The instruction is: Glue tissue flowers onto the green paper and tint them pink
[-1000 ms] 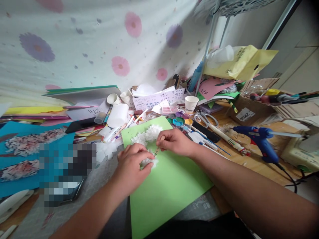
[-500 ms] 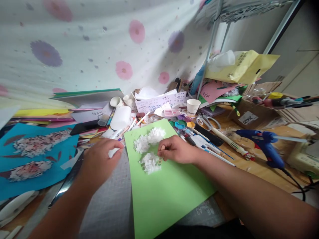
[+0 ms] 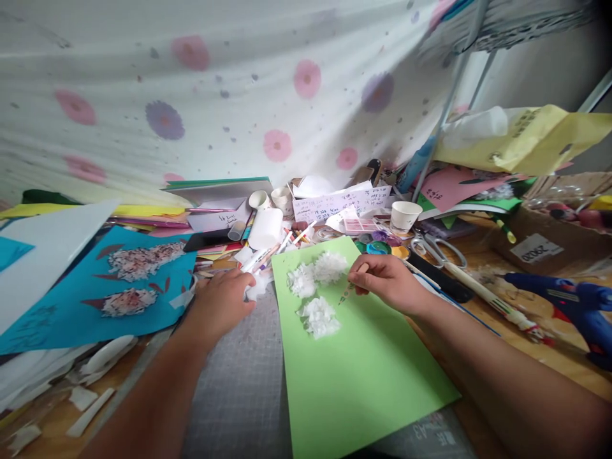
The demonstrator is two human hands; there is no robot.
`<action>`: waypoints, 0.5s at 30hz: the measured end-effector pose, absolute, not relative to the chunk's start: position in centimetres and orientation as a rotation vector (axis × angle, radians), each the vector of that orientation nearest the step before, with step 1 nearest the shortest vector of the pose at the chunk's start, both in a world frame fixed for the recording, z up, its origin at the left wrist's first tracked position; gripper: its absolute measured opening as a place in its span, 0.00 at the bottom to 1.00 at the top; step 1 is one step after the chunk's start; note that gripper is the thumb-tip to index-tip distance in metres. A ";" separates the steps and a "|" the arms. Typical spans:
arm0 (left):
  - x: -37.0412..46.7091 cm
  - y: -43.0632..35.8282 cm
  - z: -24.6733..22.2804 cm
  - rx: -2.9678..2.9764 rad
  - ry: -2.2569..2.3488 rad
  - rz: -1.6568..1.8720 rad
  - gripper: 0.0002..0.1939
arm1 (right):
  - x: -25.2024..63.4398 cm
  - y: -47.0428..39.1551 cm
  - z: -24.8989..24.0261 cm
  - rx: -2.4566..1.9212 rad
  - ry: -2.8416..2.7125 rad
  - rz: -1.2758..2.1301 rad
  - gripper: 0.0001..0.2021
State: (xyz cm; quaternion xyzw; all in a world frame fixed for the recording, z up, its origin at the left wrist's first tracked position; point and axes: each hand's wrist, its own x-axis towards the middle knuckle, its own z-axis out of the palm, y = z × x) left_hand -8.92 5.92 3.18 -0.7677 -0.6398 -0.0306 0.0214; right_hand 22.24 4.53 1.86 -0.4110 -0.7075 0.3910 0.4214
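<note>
White crumpled tufts (image 3: 306,278) lie in three clumps on a green sheet (image 3: 366,376), toward its eleven o'clock. Over the sheet's one o'clock, the right hand (image 3: 386,282) pinches a small wooden stick (image 3: 363,268). At nine o'clock from the tufts, the left hand (image 3: 222,303) bends its fingers beside loose white scraps (image 3: 259,286); whether it grips any cannot be told. Farther toward nine lies a blue sheet (image 3: 71,315).

"A3" is printed on the grey mat (image 3: 234,382) by its near edge. Toward the table's (image 3: 485,248) right edge, the carton's (image 3: 574,226) label (image 3: 536,248) seemingly reads "29020"; the paper strip's (image 3: 342,204) handwriting is unclear.
</note>
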 end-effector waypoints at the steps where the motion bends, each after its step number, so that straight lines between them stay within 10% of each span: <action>1: -8.8 6.0 3.1 -2.371 -1.970 -0.101 0.10 | 22.2 4.5 1.9 -1.027 -1.772 0.981 0.12; 15: -7.5 5.3 4.7 -2.389 -2.024 -0.464 0.12 | 21.9 4.4 2.2 -1.025 -1.822 1.047 0.11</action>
